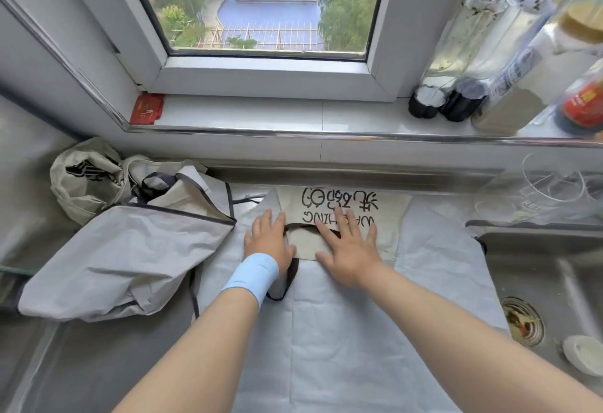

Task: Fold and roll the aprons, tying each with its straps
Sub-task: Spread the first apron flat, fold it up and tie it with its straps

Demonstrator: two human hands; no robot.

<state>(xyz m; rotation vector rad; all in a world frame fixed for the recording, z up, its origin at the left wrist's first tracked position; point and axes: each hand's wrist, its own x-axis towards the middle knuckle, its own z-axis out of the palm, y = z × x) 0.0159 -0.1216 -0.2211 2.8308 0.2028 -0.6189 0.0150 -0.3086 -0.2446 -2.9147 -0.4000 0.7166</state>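
A grey apron (326, 331) lies spread flat on the steel counter in front of me. Its beige bib (388, 213), printed with black lettering, is folded down over the grey side near the window wall. My left hand (269, 239), with a light blue wristband, lies flat on the bib's left edge. My right hand (347, 247) presses flat on the bib over the dark neck strap (287, 285), which loops out below my left wrist. Neither hand grips anything.
A heap of other aprons (130, 249) and a crumpled beige one (85, 180) sit at the left. A sink (538, 282) with a drain and a white lid is at the right. Bottles (456, 99) stand on the windowsill; clear plastic containers (554, 190) sit behind the sink.
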